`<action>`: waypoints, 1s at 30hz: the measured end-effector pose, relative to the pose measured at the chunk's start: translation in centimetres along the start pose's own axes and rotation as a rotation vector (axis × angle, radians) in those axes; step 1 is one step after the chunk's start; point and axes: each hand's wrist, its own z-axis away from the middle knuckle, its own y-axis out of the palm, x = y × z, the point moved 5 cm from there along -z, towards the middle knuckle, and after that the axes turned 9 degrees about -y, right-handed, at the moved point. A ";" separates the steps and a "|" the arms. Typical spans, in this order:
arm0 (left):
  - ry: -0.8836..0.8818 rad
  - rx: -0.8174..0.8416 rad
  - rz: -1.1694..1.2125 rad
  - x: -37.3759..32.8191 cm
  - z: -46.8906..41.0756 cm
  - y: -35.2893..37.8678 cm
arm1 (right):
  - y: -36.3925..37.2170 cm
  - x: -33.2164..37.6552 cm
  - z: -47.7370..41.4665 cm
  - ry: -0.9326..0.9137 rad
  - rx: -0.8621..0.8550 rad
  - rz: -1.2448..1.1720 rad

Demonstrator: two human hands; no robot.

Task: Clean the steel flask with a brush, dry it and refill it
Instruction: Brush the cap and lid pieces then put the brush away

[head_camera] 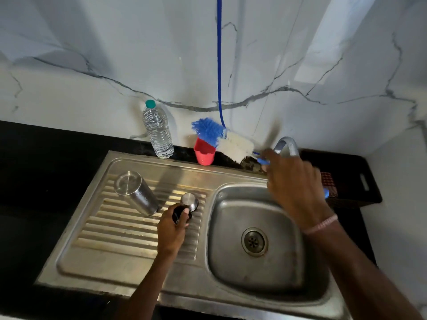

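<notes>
White grey-veined wall point(92, 54), black countertop point(34, 169), steel sink point(115, 269) — bright patch point(323, 54) upper right, perhaps window light

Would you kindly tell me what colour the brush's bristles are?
The brush bristles are blue at the tip, white below; head view.

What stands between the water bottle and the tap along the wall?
In the head view, a red cup stands between water bottle and tap; the bottle brush held by the right hand overlaps its rim.

Basin point(231, 262) open beneath my right hand point(293, 188); flask point(136, 195) and steel cap point(189, 200) obstruct the far drainboard point(115, 239); tap point(286, 146) and red cup point(204, 154) line the rear.
</notes>
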 end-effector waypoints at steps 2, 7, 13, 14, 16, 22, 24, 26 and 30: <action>-0.070 0.030 0.256 -0.3 1.0 0.1 | -1.7 0.6 -2.8 -0.033 0.027 0.124; -0.135 0.073 0.472 -0.1 1.6 0.2 | -2.6 2.7 -7.4 -0.145 0.104 0.296; -0.135 0.081 0.473 0.7 2.0 -0.2 | -1.7 5.4 -10.8 -0.314 0.101 0.406; -0.136 0.080 0.467 0.8 2.0 -0.3 | -1.7 5.8 -11.5 -0.327 0.091 0.419; -0.133 0.080 0.444 1.0 2.1 -0.4 | -1.7 6.7 -12.7 -0.368 0.080 0.429; -0.132 0.083 0.402 1.6 2.7 -0.6 | -0.2 9.8 -15.9 -0.465 0.117 0.533; -0.141 0.081 0.395 1.9 3.0 -0.6 | 0.6 10.2 -16.5 -0.483 0.142 0.554; -0.143 0.077 0.381 2.1 3.2 -0.8 | 1.2 10.3 -16.8 -0.490 0.161 0.547; -0.123 0.071 0.366 2.1 3.5 -1.0 | 1.6 10.0 -17.0 -0.489 0.131 0.534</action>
